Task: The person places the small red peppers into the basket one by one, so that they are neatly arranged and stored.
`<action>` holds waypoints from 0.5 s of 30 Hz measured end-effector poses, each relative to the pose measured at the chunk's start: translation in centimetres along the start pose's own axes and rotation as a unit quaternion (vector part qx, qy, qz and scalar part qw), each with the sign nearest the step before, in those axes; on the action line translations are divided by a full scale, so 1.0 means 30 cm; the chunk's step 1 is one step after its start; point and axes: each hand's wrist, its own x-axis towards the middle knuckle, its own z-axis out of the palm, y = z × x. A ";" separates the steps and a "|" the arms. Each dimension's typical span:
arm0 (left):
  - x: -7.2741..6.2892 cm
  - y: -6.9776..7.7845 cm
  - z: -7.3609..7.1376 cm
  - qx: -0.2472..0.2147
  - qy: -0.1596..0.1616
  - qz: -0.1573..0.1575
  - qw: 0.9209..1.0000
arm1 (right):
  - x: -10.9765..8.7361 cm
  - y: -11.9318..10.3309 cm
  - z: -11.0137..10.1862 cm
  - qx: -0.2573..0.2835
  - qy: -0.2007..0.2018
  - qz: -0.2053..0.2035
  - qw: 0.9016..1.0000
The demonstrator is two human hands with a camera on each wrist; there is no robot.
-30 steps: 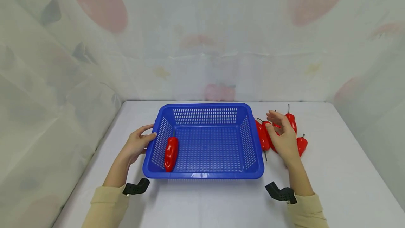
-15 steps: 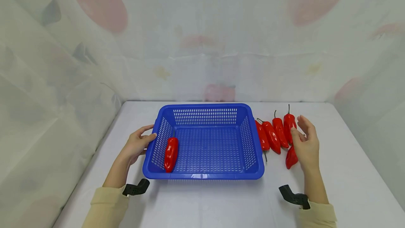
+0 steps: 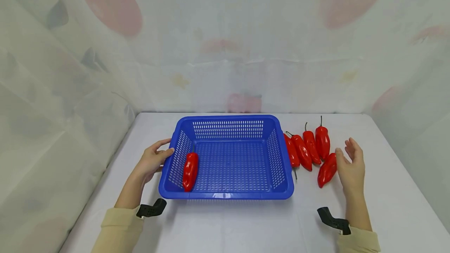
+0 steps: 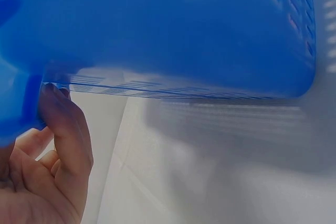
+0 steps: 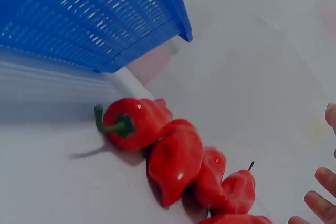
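My left hand (image 3: pixel 151 161) grips the left rim of a blue plastic basket (image 3: pixel 225 195), thumb on the rim and fingers below it. In the left wrist view the curled fingers (image 4: pixel 68 140) reach under the basket's edge. One red pepper (image 3: pixel 190 171) lies inside the basket along its left side. My right hand (image 3: pixel 352 169) is beside the nearest loose red pepper (image 3: pixel 327 170), with fingers spread and nothing held. Its thumb comes close to that pepper's upper end; touching cannot be told. In the right wrist view only fingertips (image 5: pixel 320 205) show, at the right edge.
Several more red peppers (image 3: pixel 301 152) lie in a row against the basket's right side, one partly hidden by it. The white table (image 3: pixel 253 225) meets a printed cloth (image 3: pixel 225 77) behind.
My right hand has moved right and toward me, off the row of peppers, uncovering them. The nearest pepper now lies slanted, apart from the basket. The left hand and basket stay put.
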 end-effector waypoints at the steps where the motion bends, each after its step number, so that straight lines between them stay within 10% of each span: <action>1: 0.000 0.000 0.000 0.000 0.000 0.000 1.000 | -0.001 0.004 -0.001 -0.002 -0.004 0.008 1.000; 15: 0.006 -0.006 0.001 -0.003 -0.001 0.003 1.000 | -0.143 -0.179 -0.039 -0.032 -0.072 0.108 0.991</action>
